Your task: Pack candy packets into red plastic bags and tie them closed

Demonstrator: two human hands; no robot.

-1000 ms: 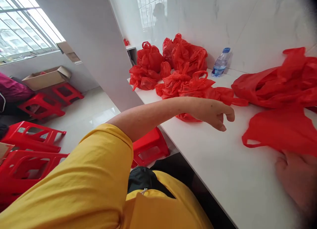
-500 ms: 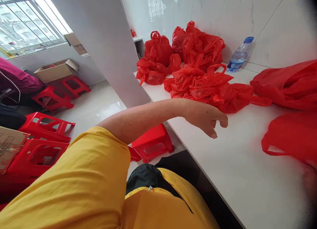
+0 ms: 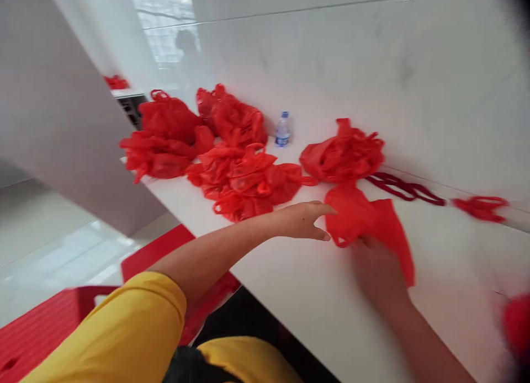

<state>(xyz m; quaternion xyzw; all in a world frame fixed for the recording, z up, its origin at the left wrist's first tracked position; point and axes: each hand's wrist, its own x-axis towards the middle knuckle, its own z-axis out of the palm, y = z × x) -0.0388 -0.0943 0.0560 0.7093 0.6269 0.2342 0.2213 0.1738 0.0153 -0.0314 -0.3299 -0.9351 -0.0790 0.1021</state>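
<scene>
My right hand (image 3: 375, 267), smeared by motion, grips the lower edge of a flat red bag (image 3: 383, 223) over the white table (image 3: 314, 294). Reaching in from the left, my left hand (image 3: 306, 219) has thumb and fingers spread and nothing between them. Its fingertips are close to the bag's left side; whether they touch it I cannot tell. Just behind lies a heap of red bags (image 3: 345, 154). Left of that, bunched red plastic bags (image 3: 244, 176) lie on the tabletop, near my left forearm.
A water bottle (image 3: 282, 132) with a blue cap stands by the tiled wall (image 3: 331, 68). Dark red looped cords (image 3: 403, 187) and a small red bundle (image 3: 480, 207) lie along the wall. Fuller red bags (image 3: 168, 118) sit at the far left. Red stools (image 3: 41, 333) stand below the table's edge.
The view has turned right. My right hand has come into full view with the red bag, now close to my left hand. My left fingers have straightened and spread.
</scene>
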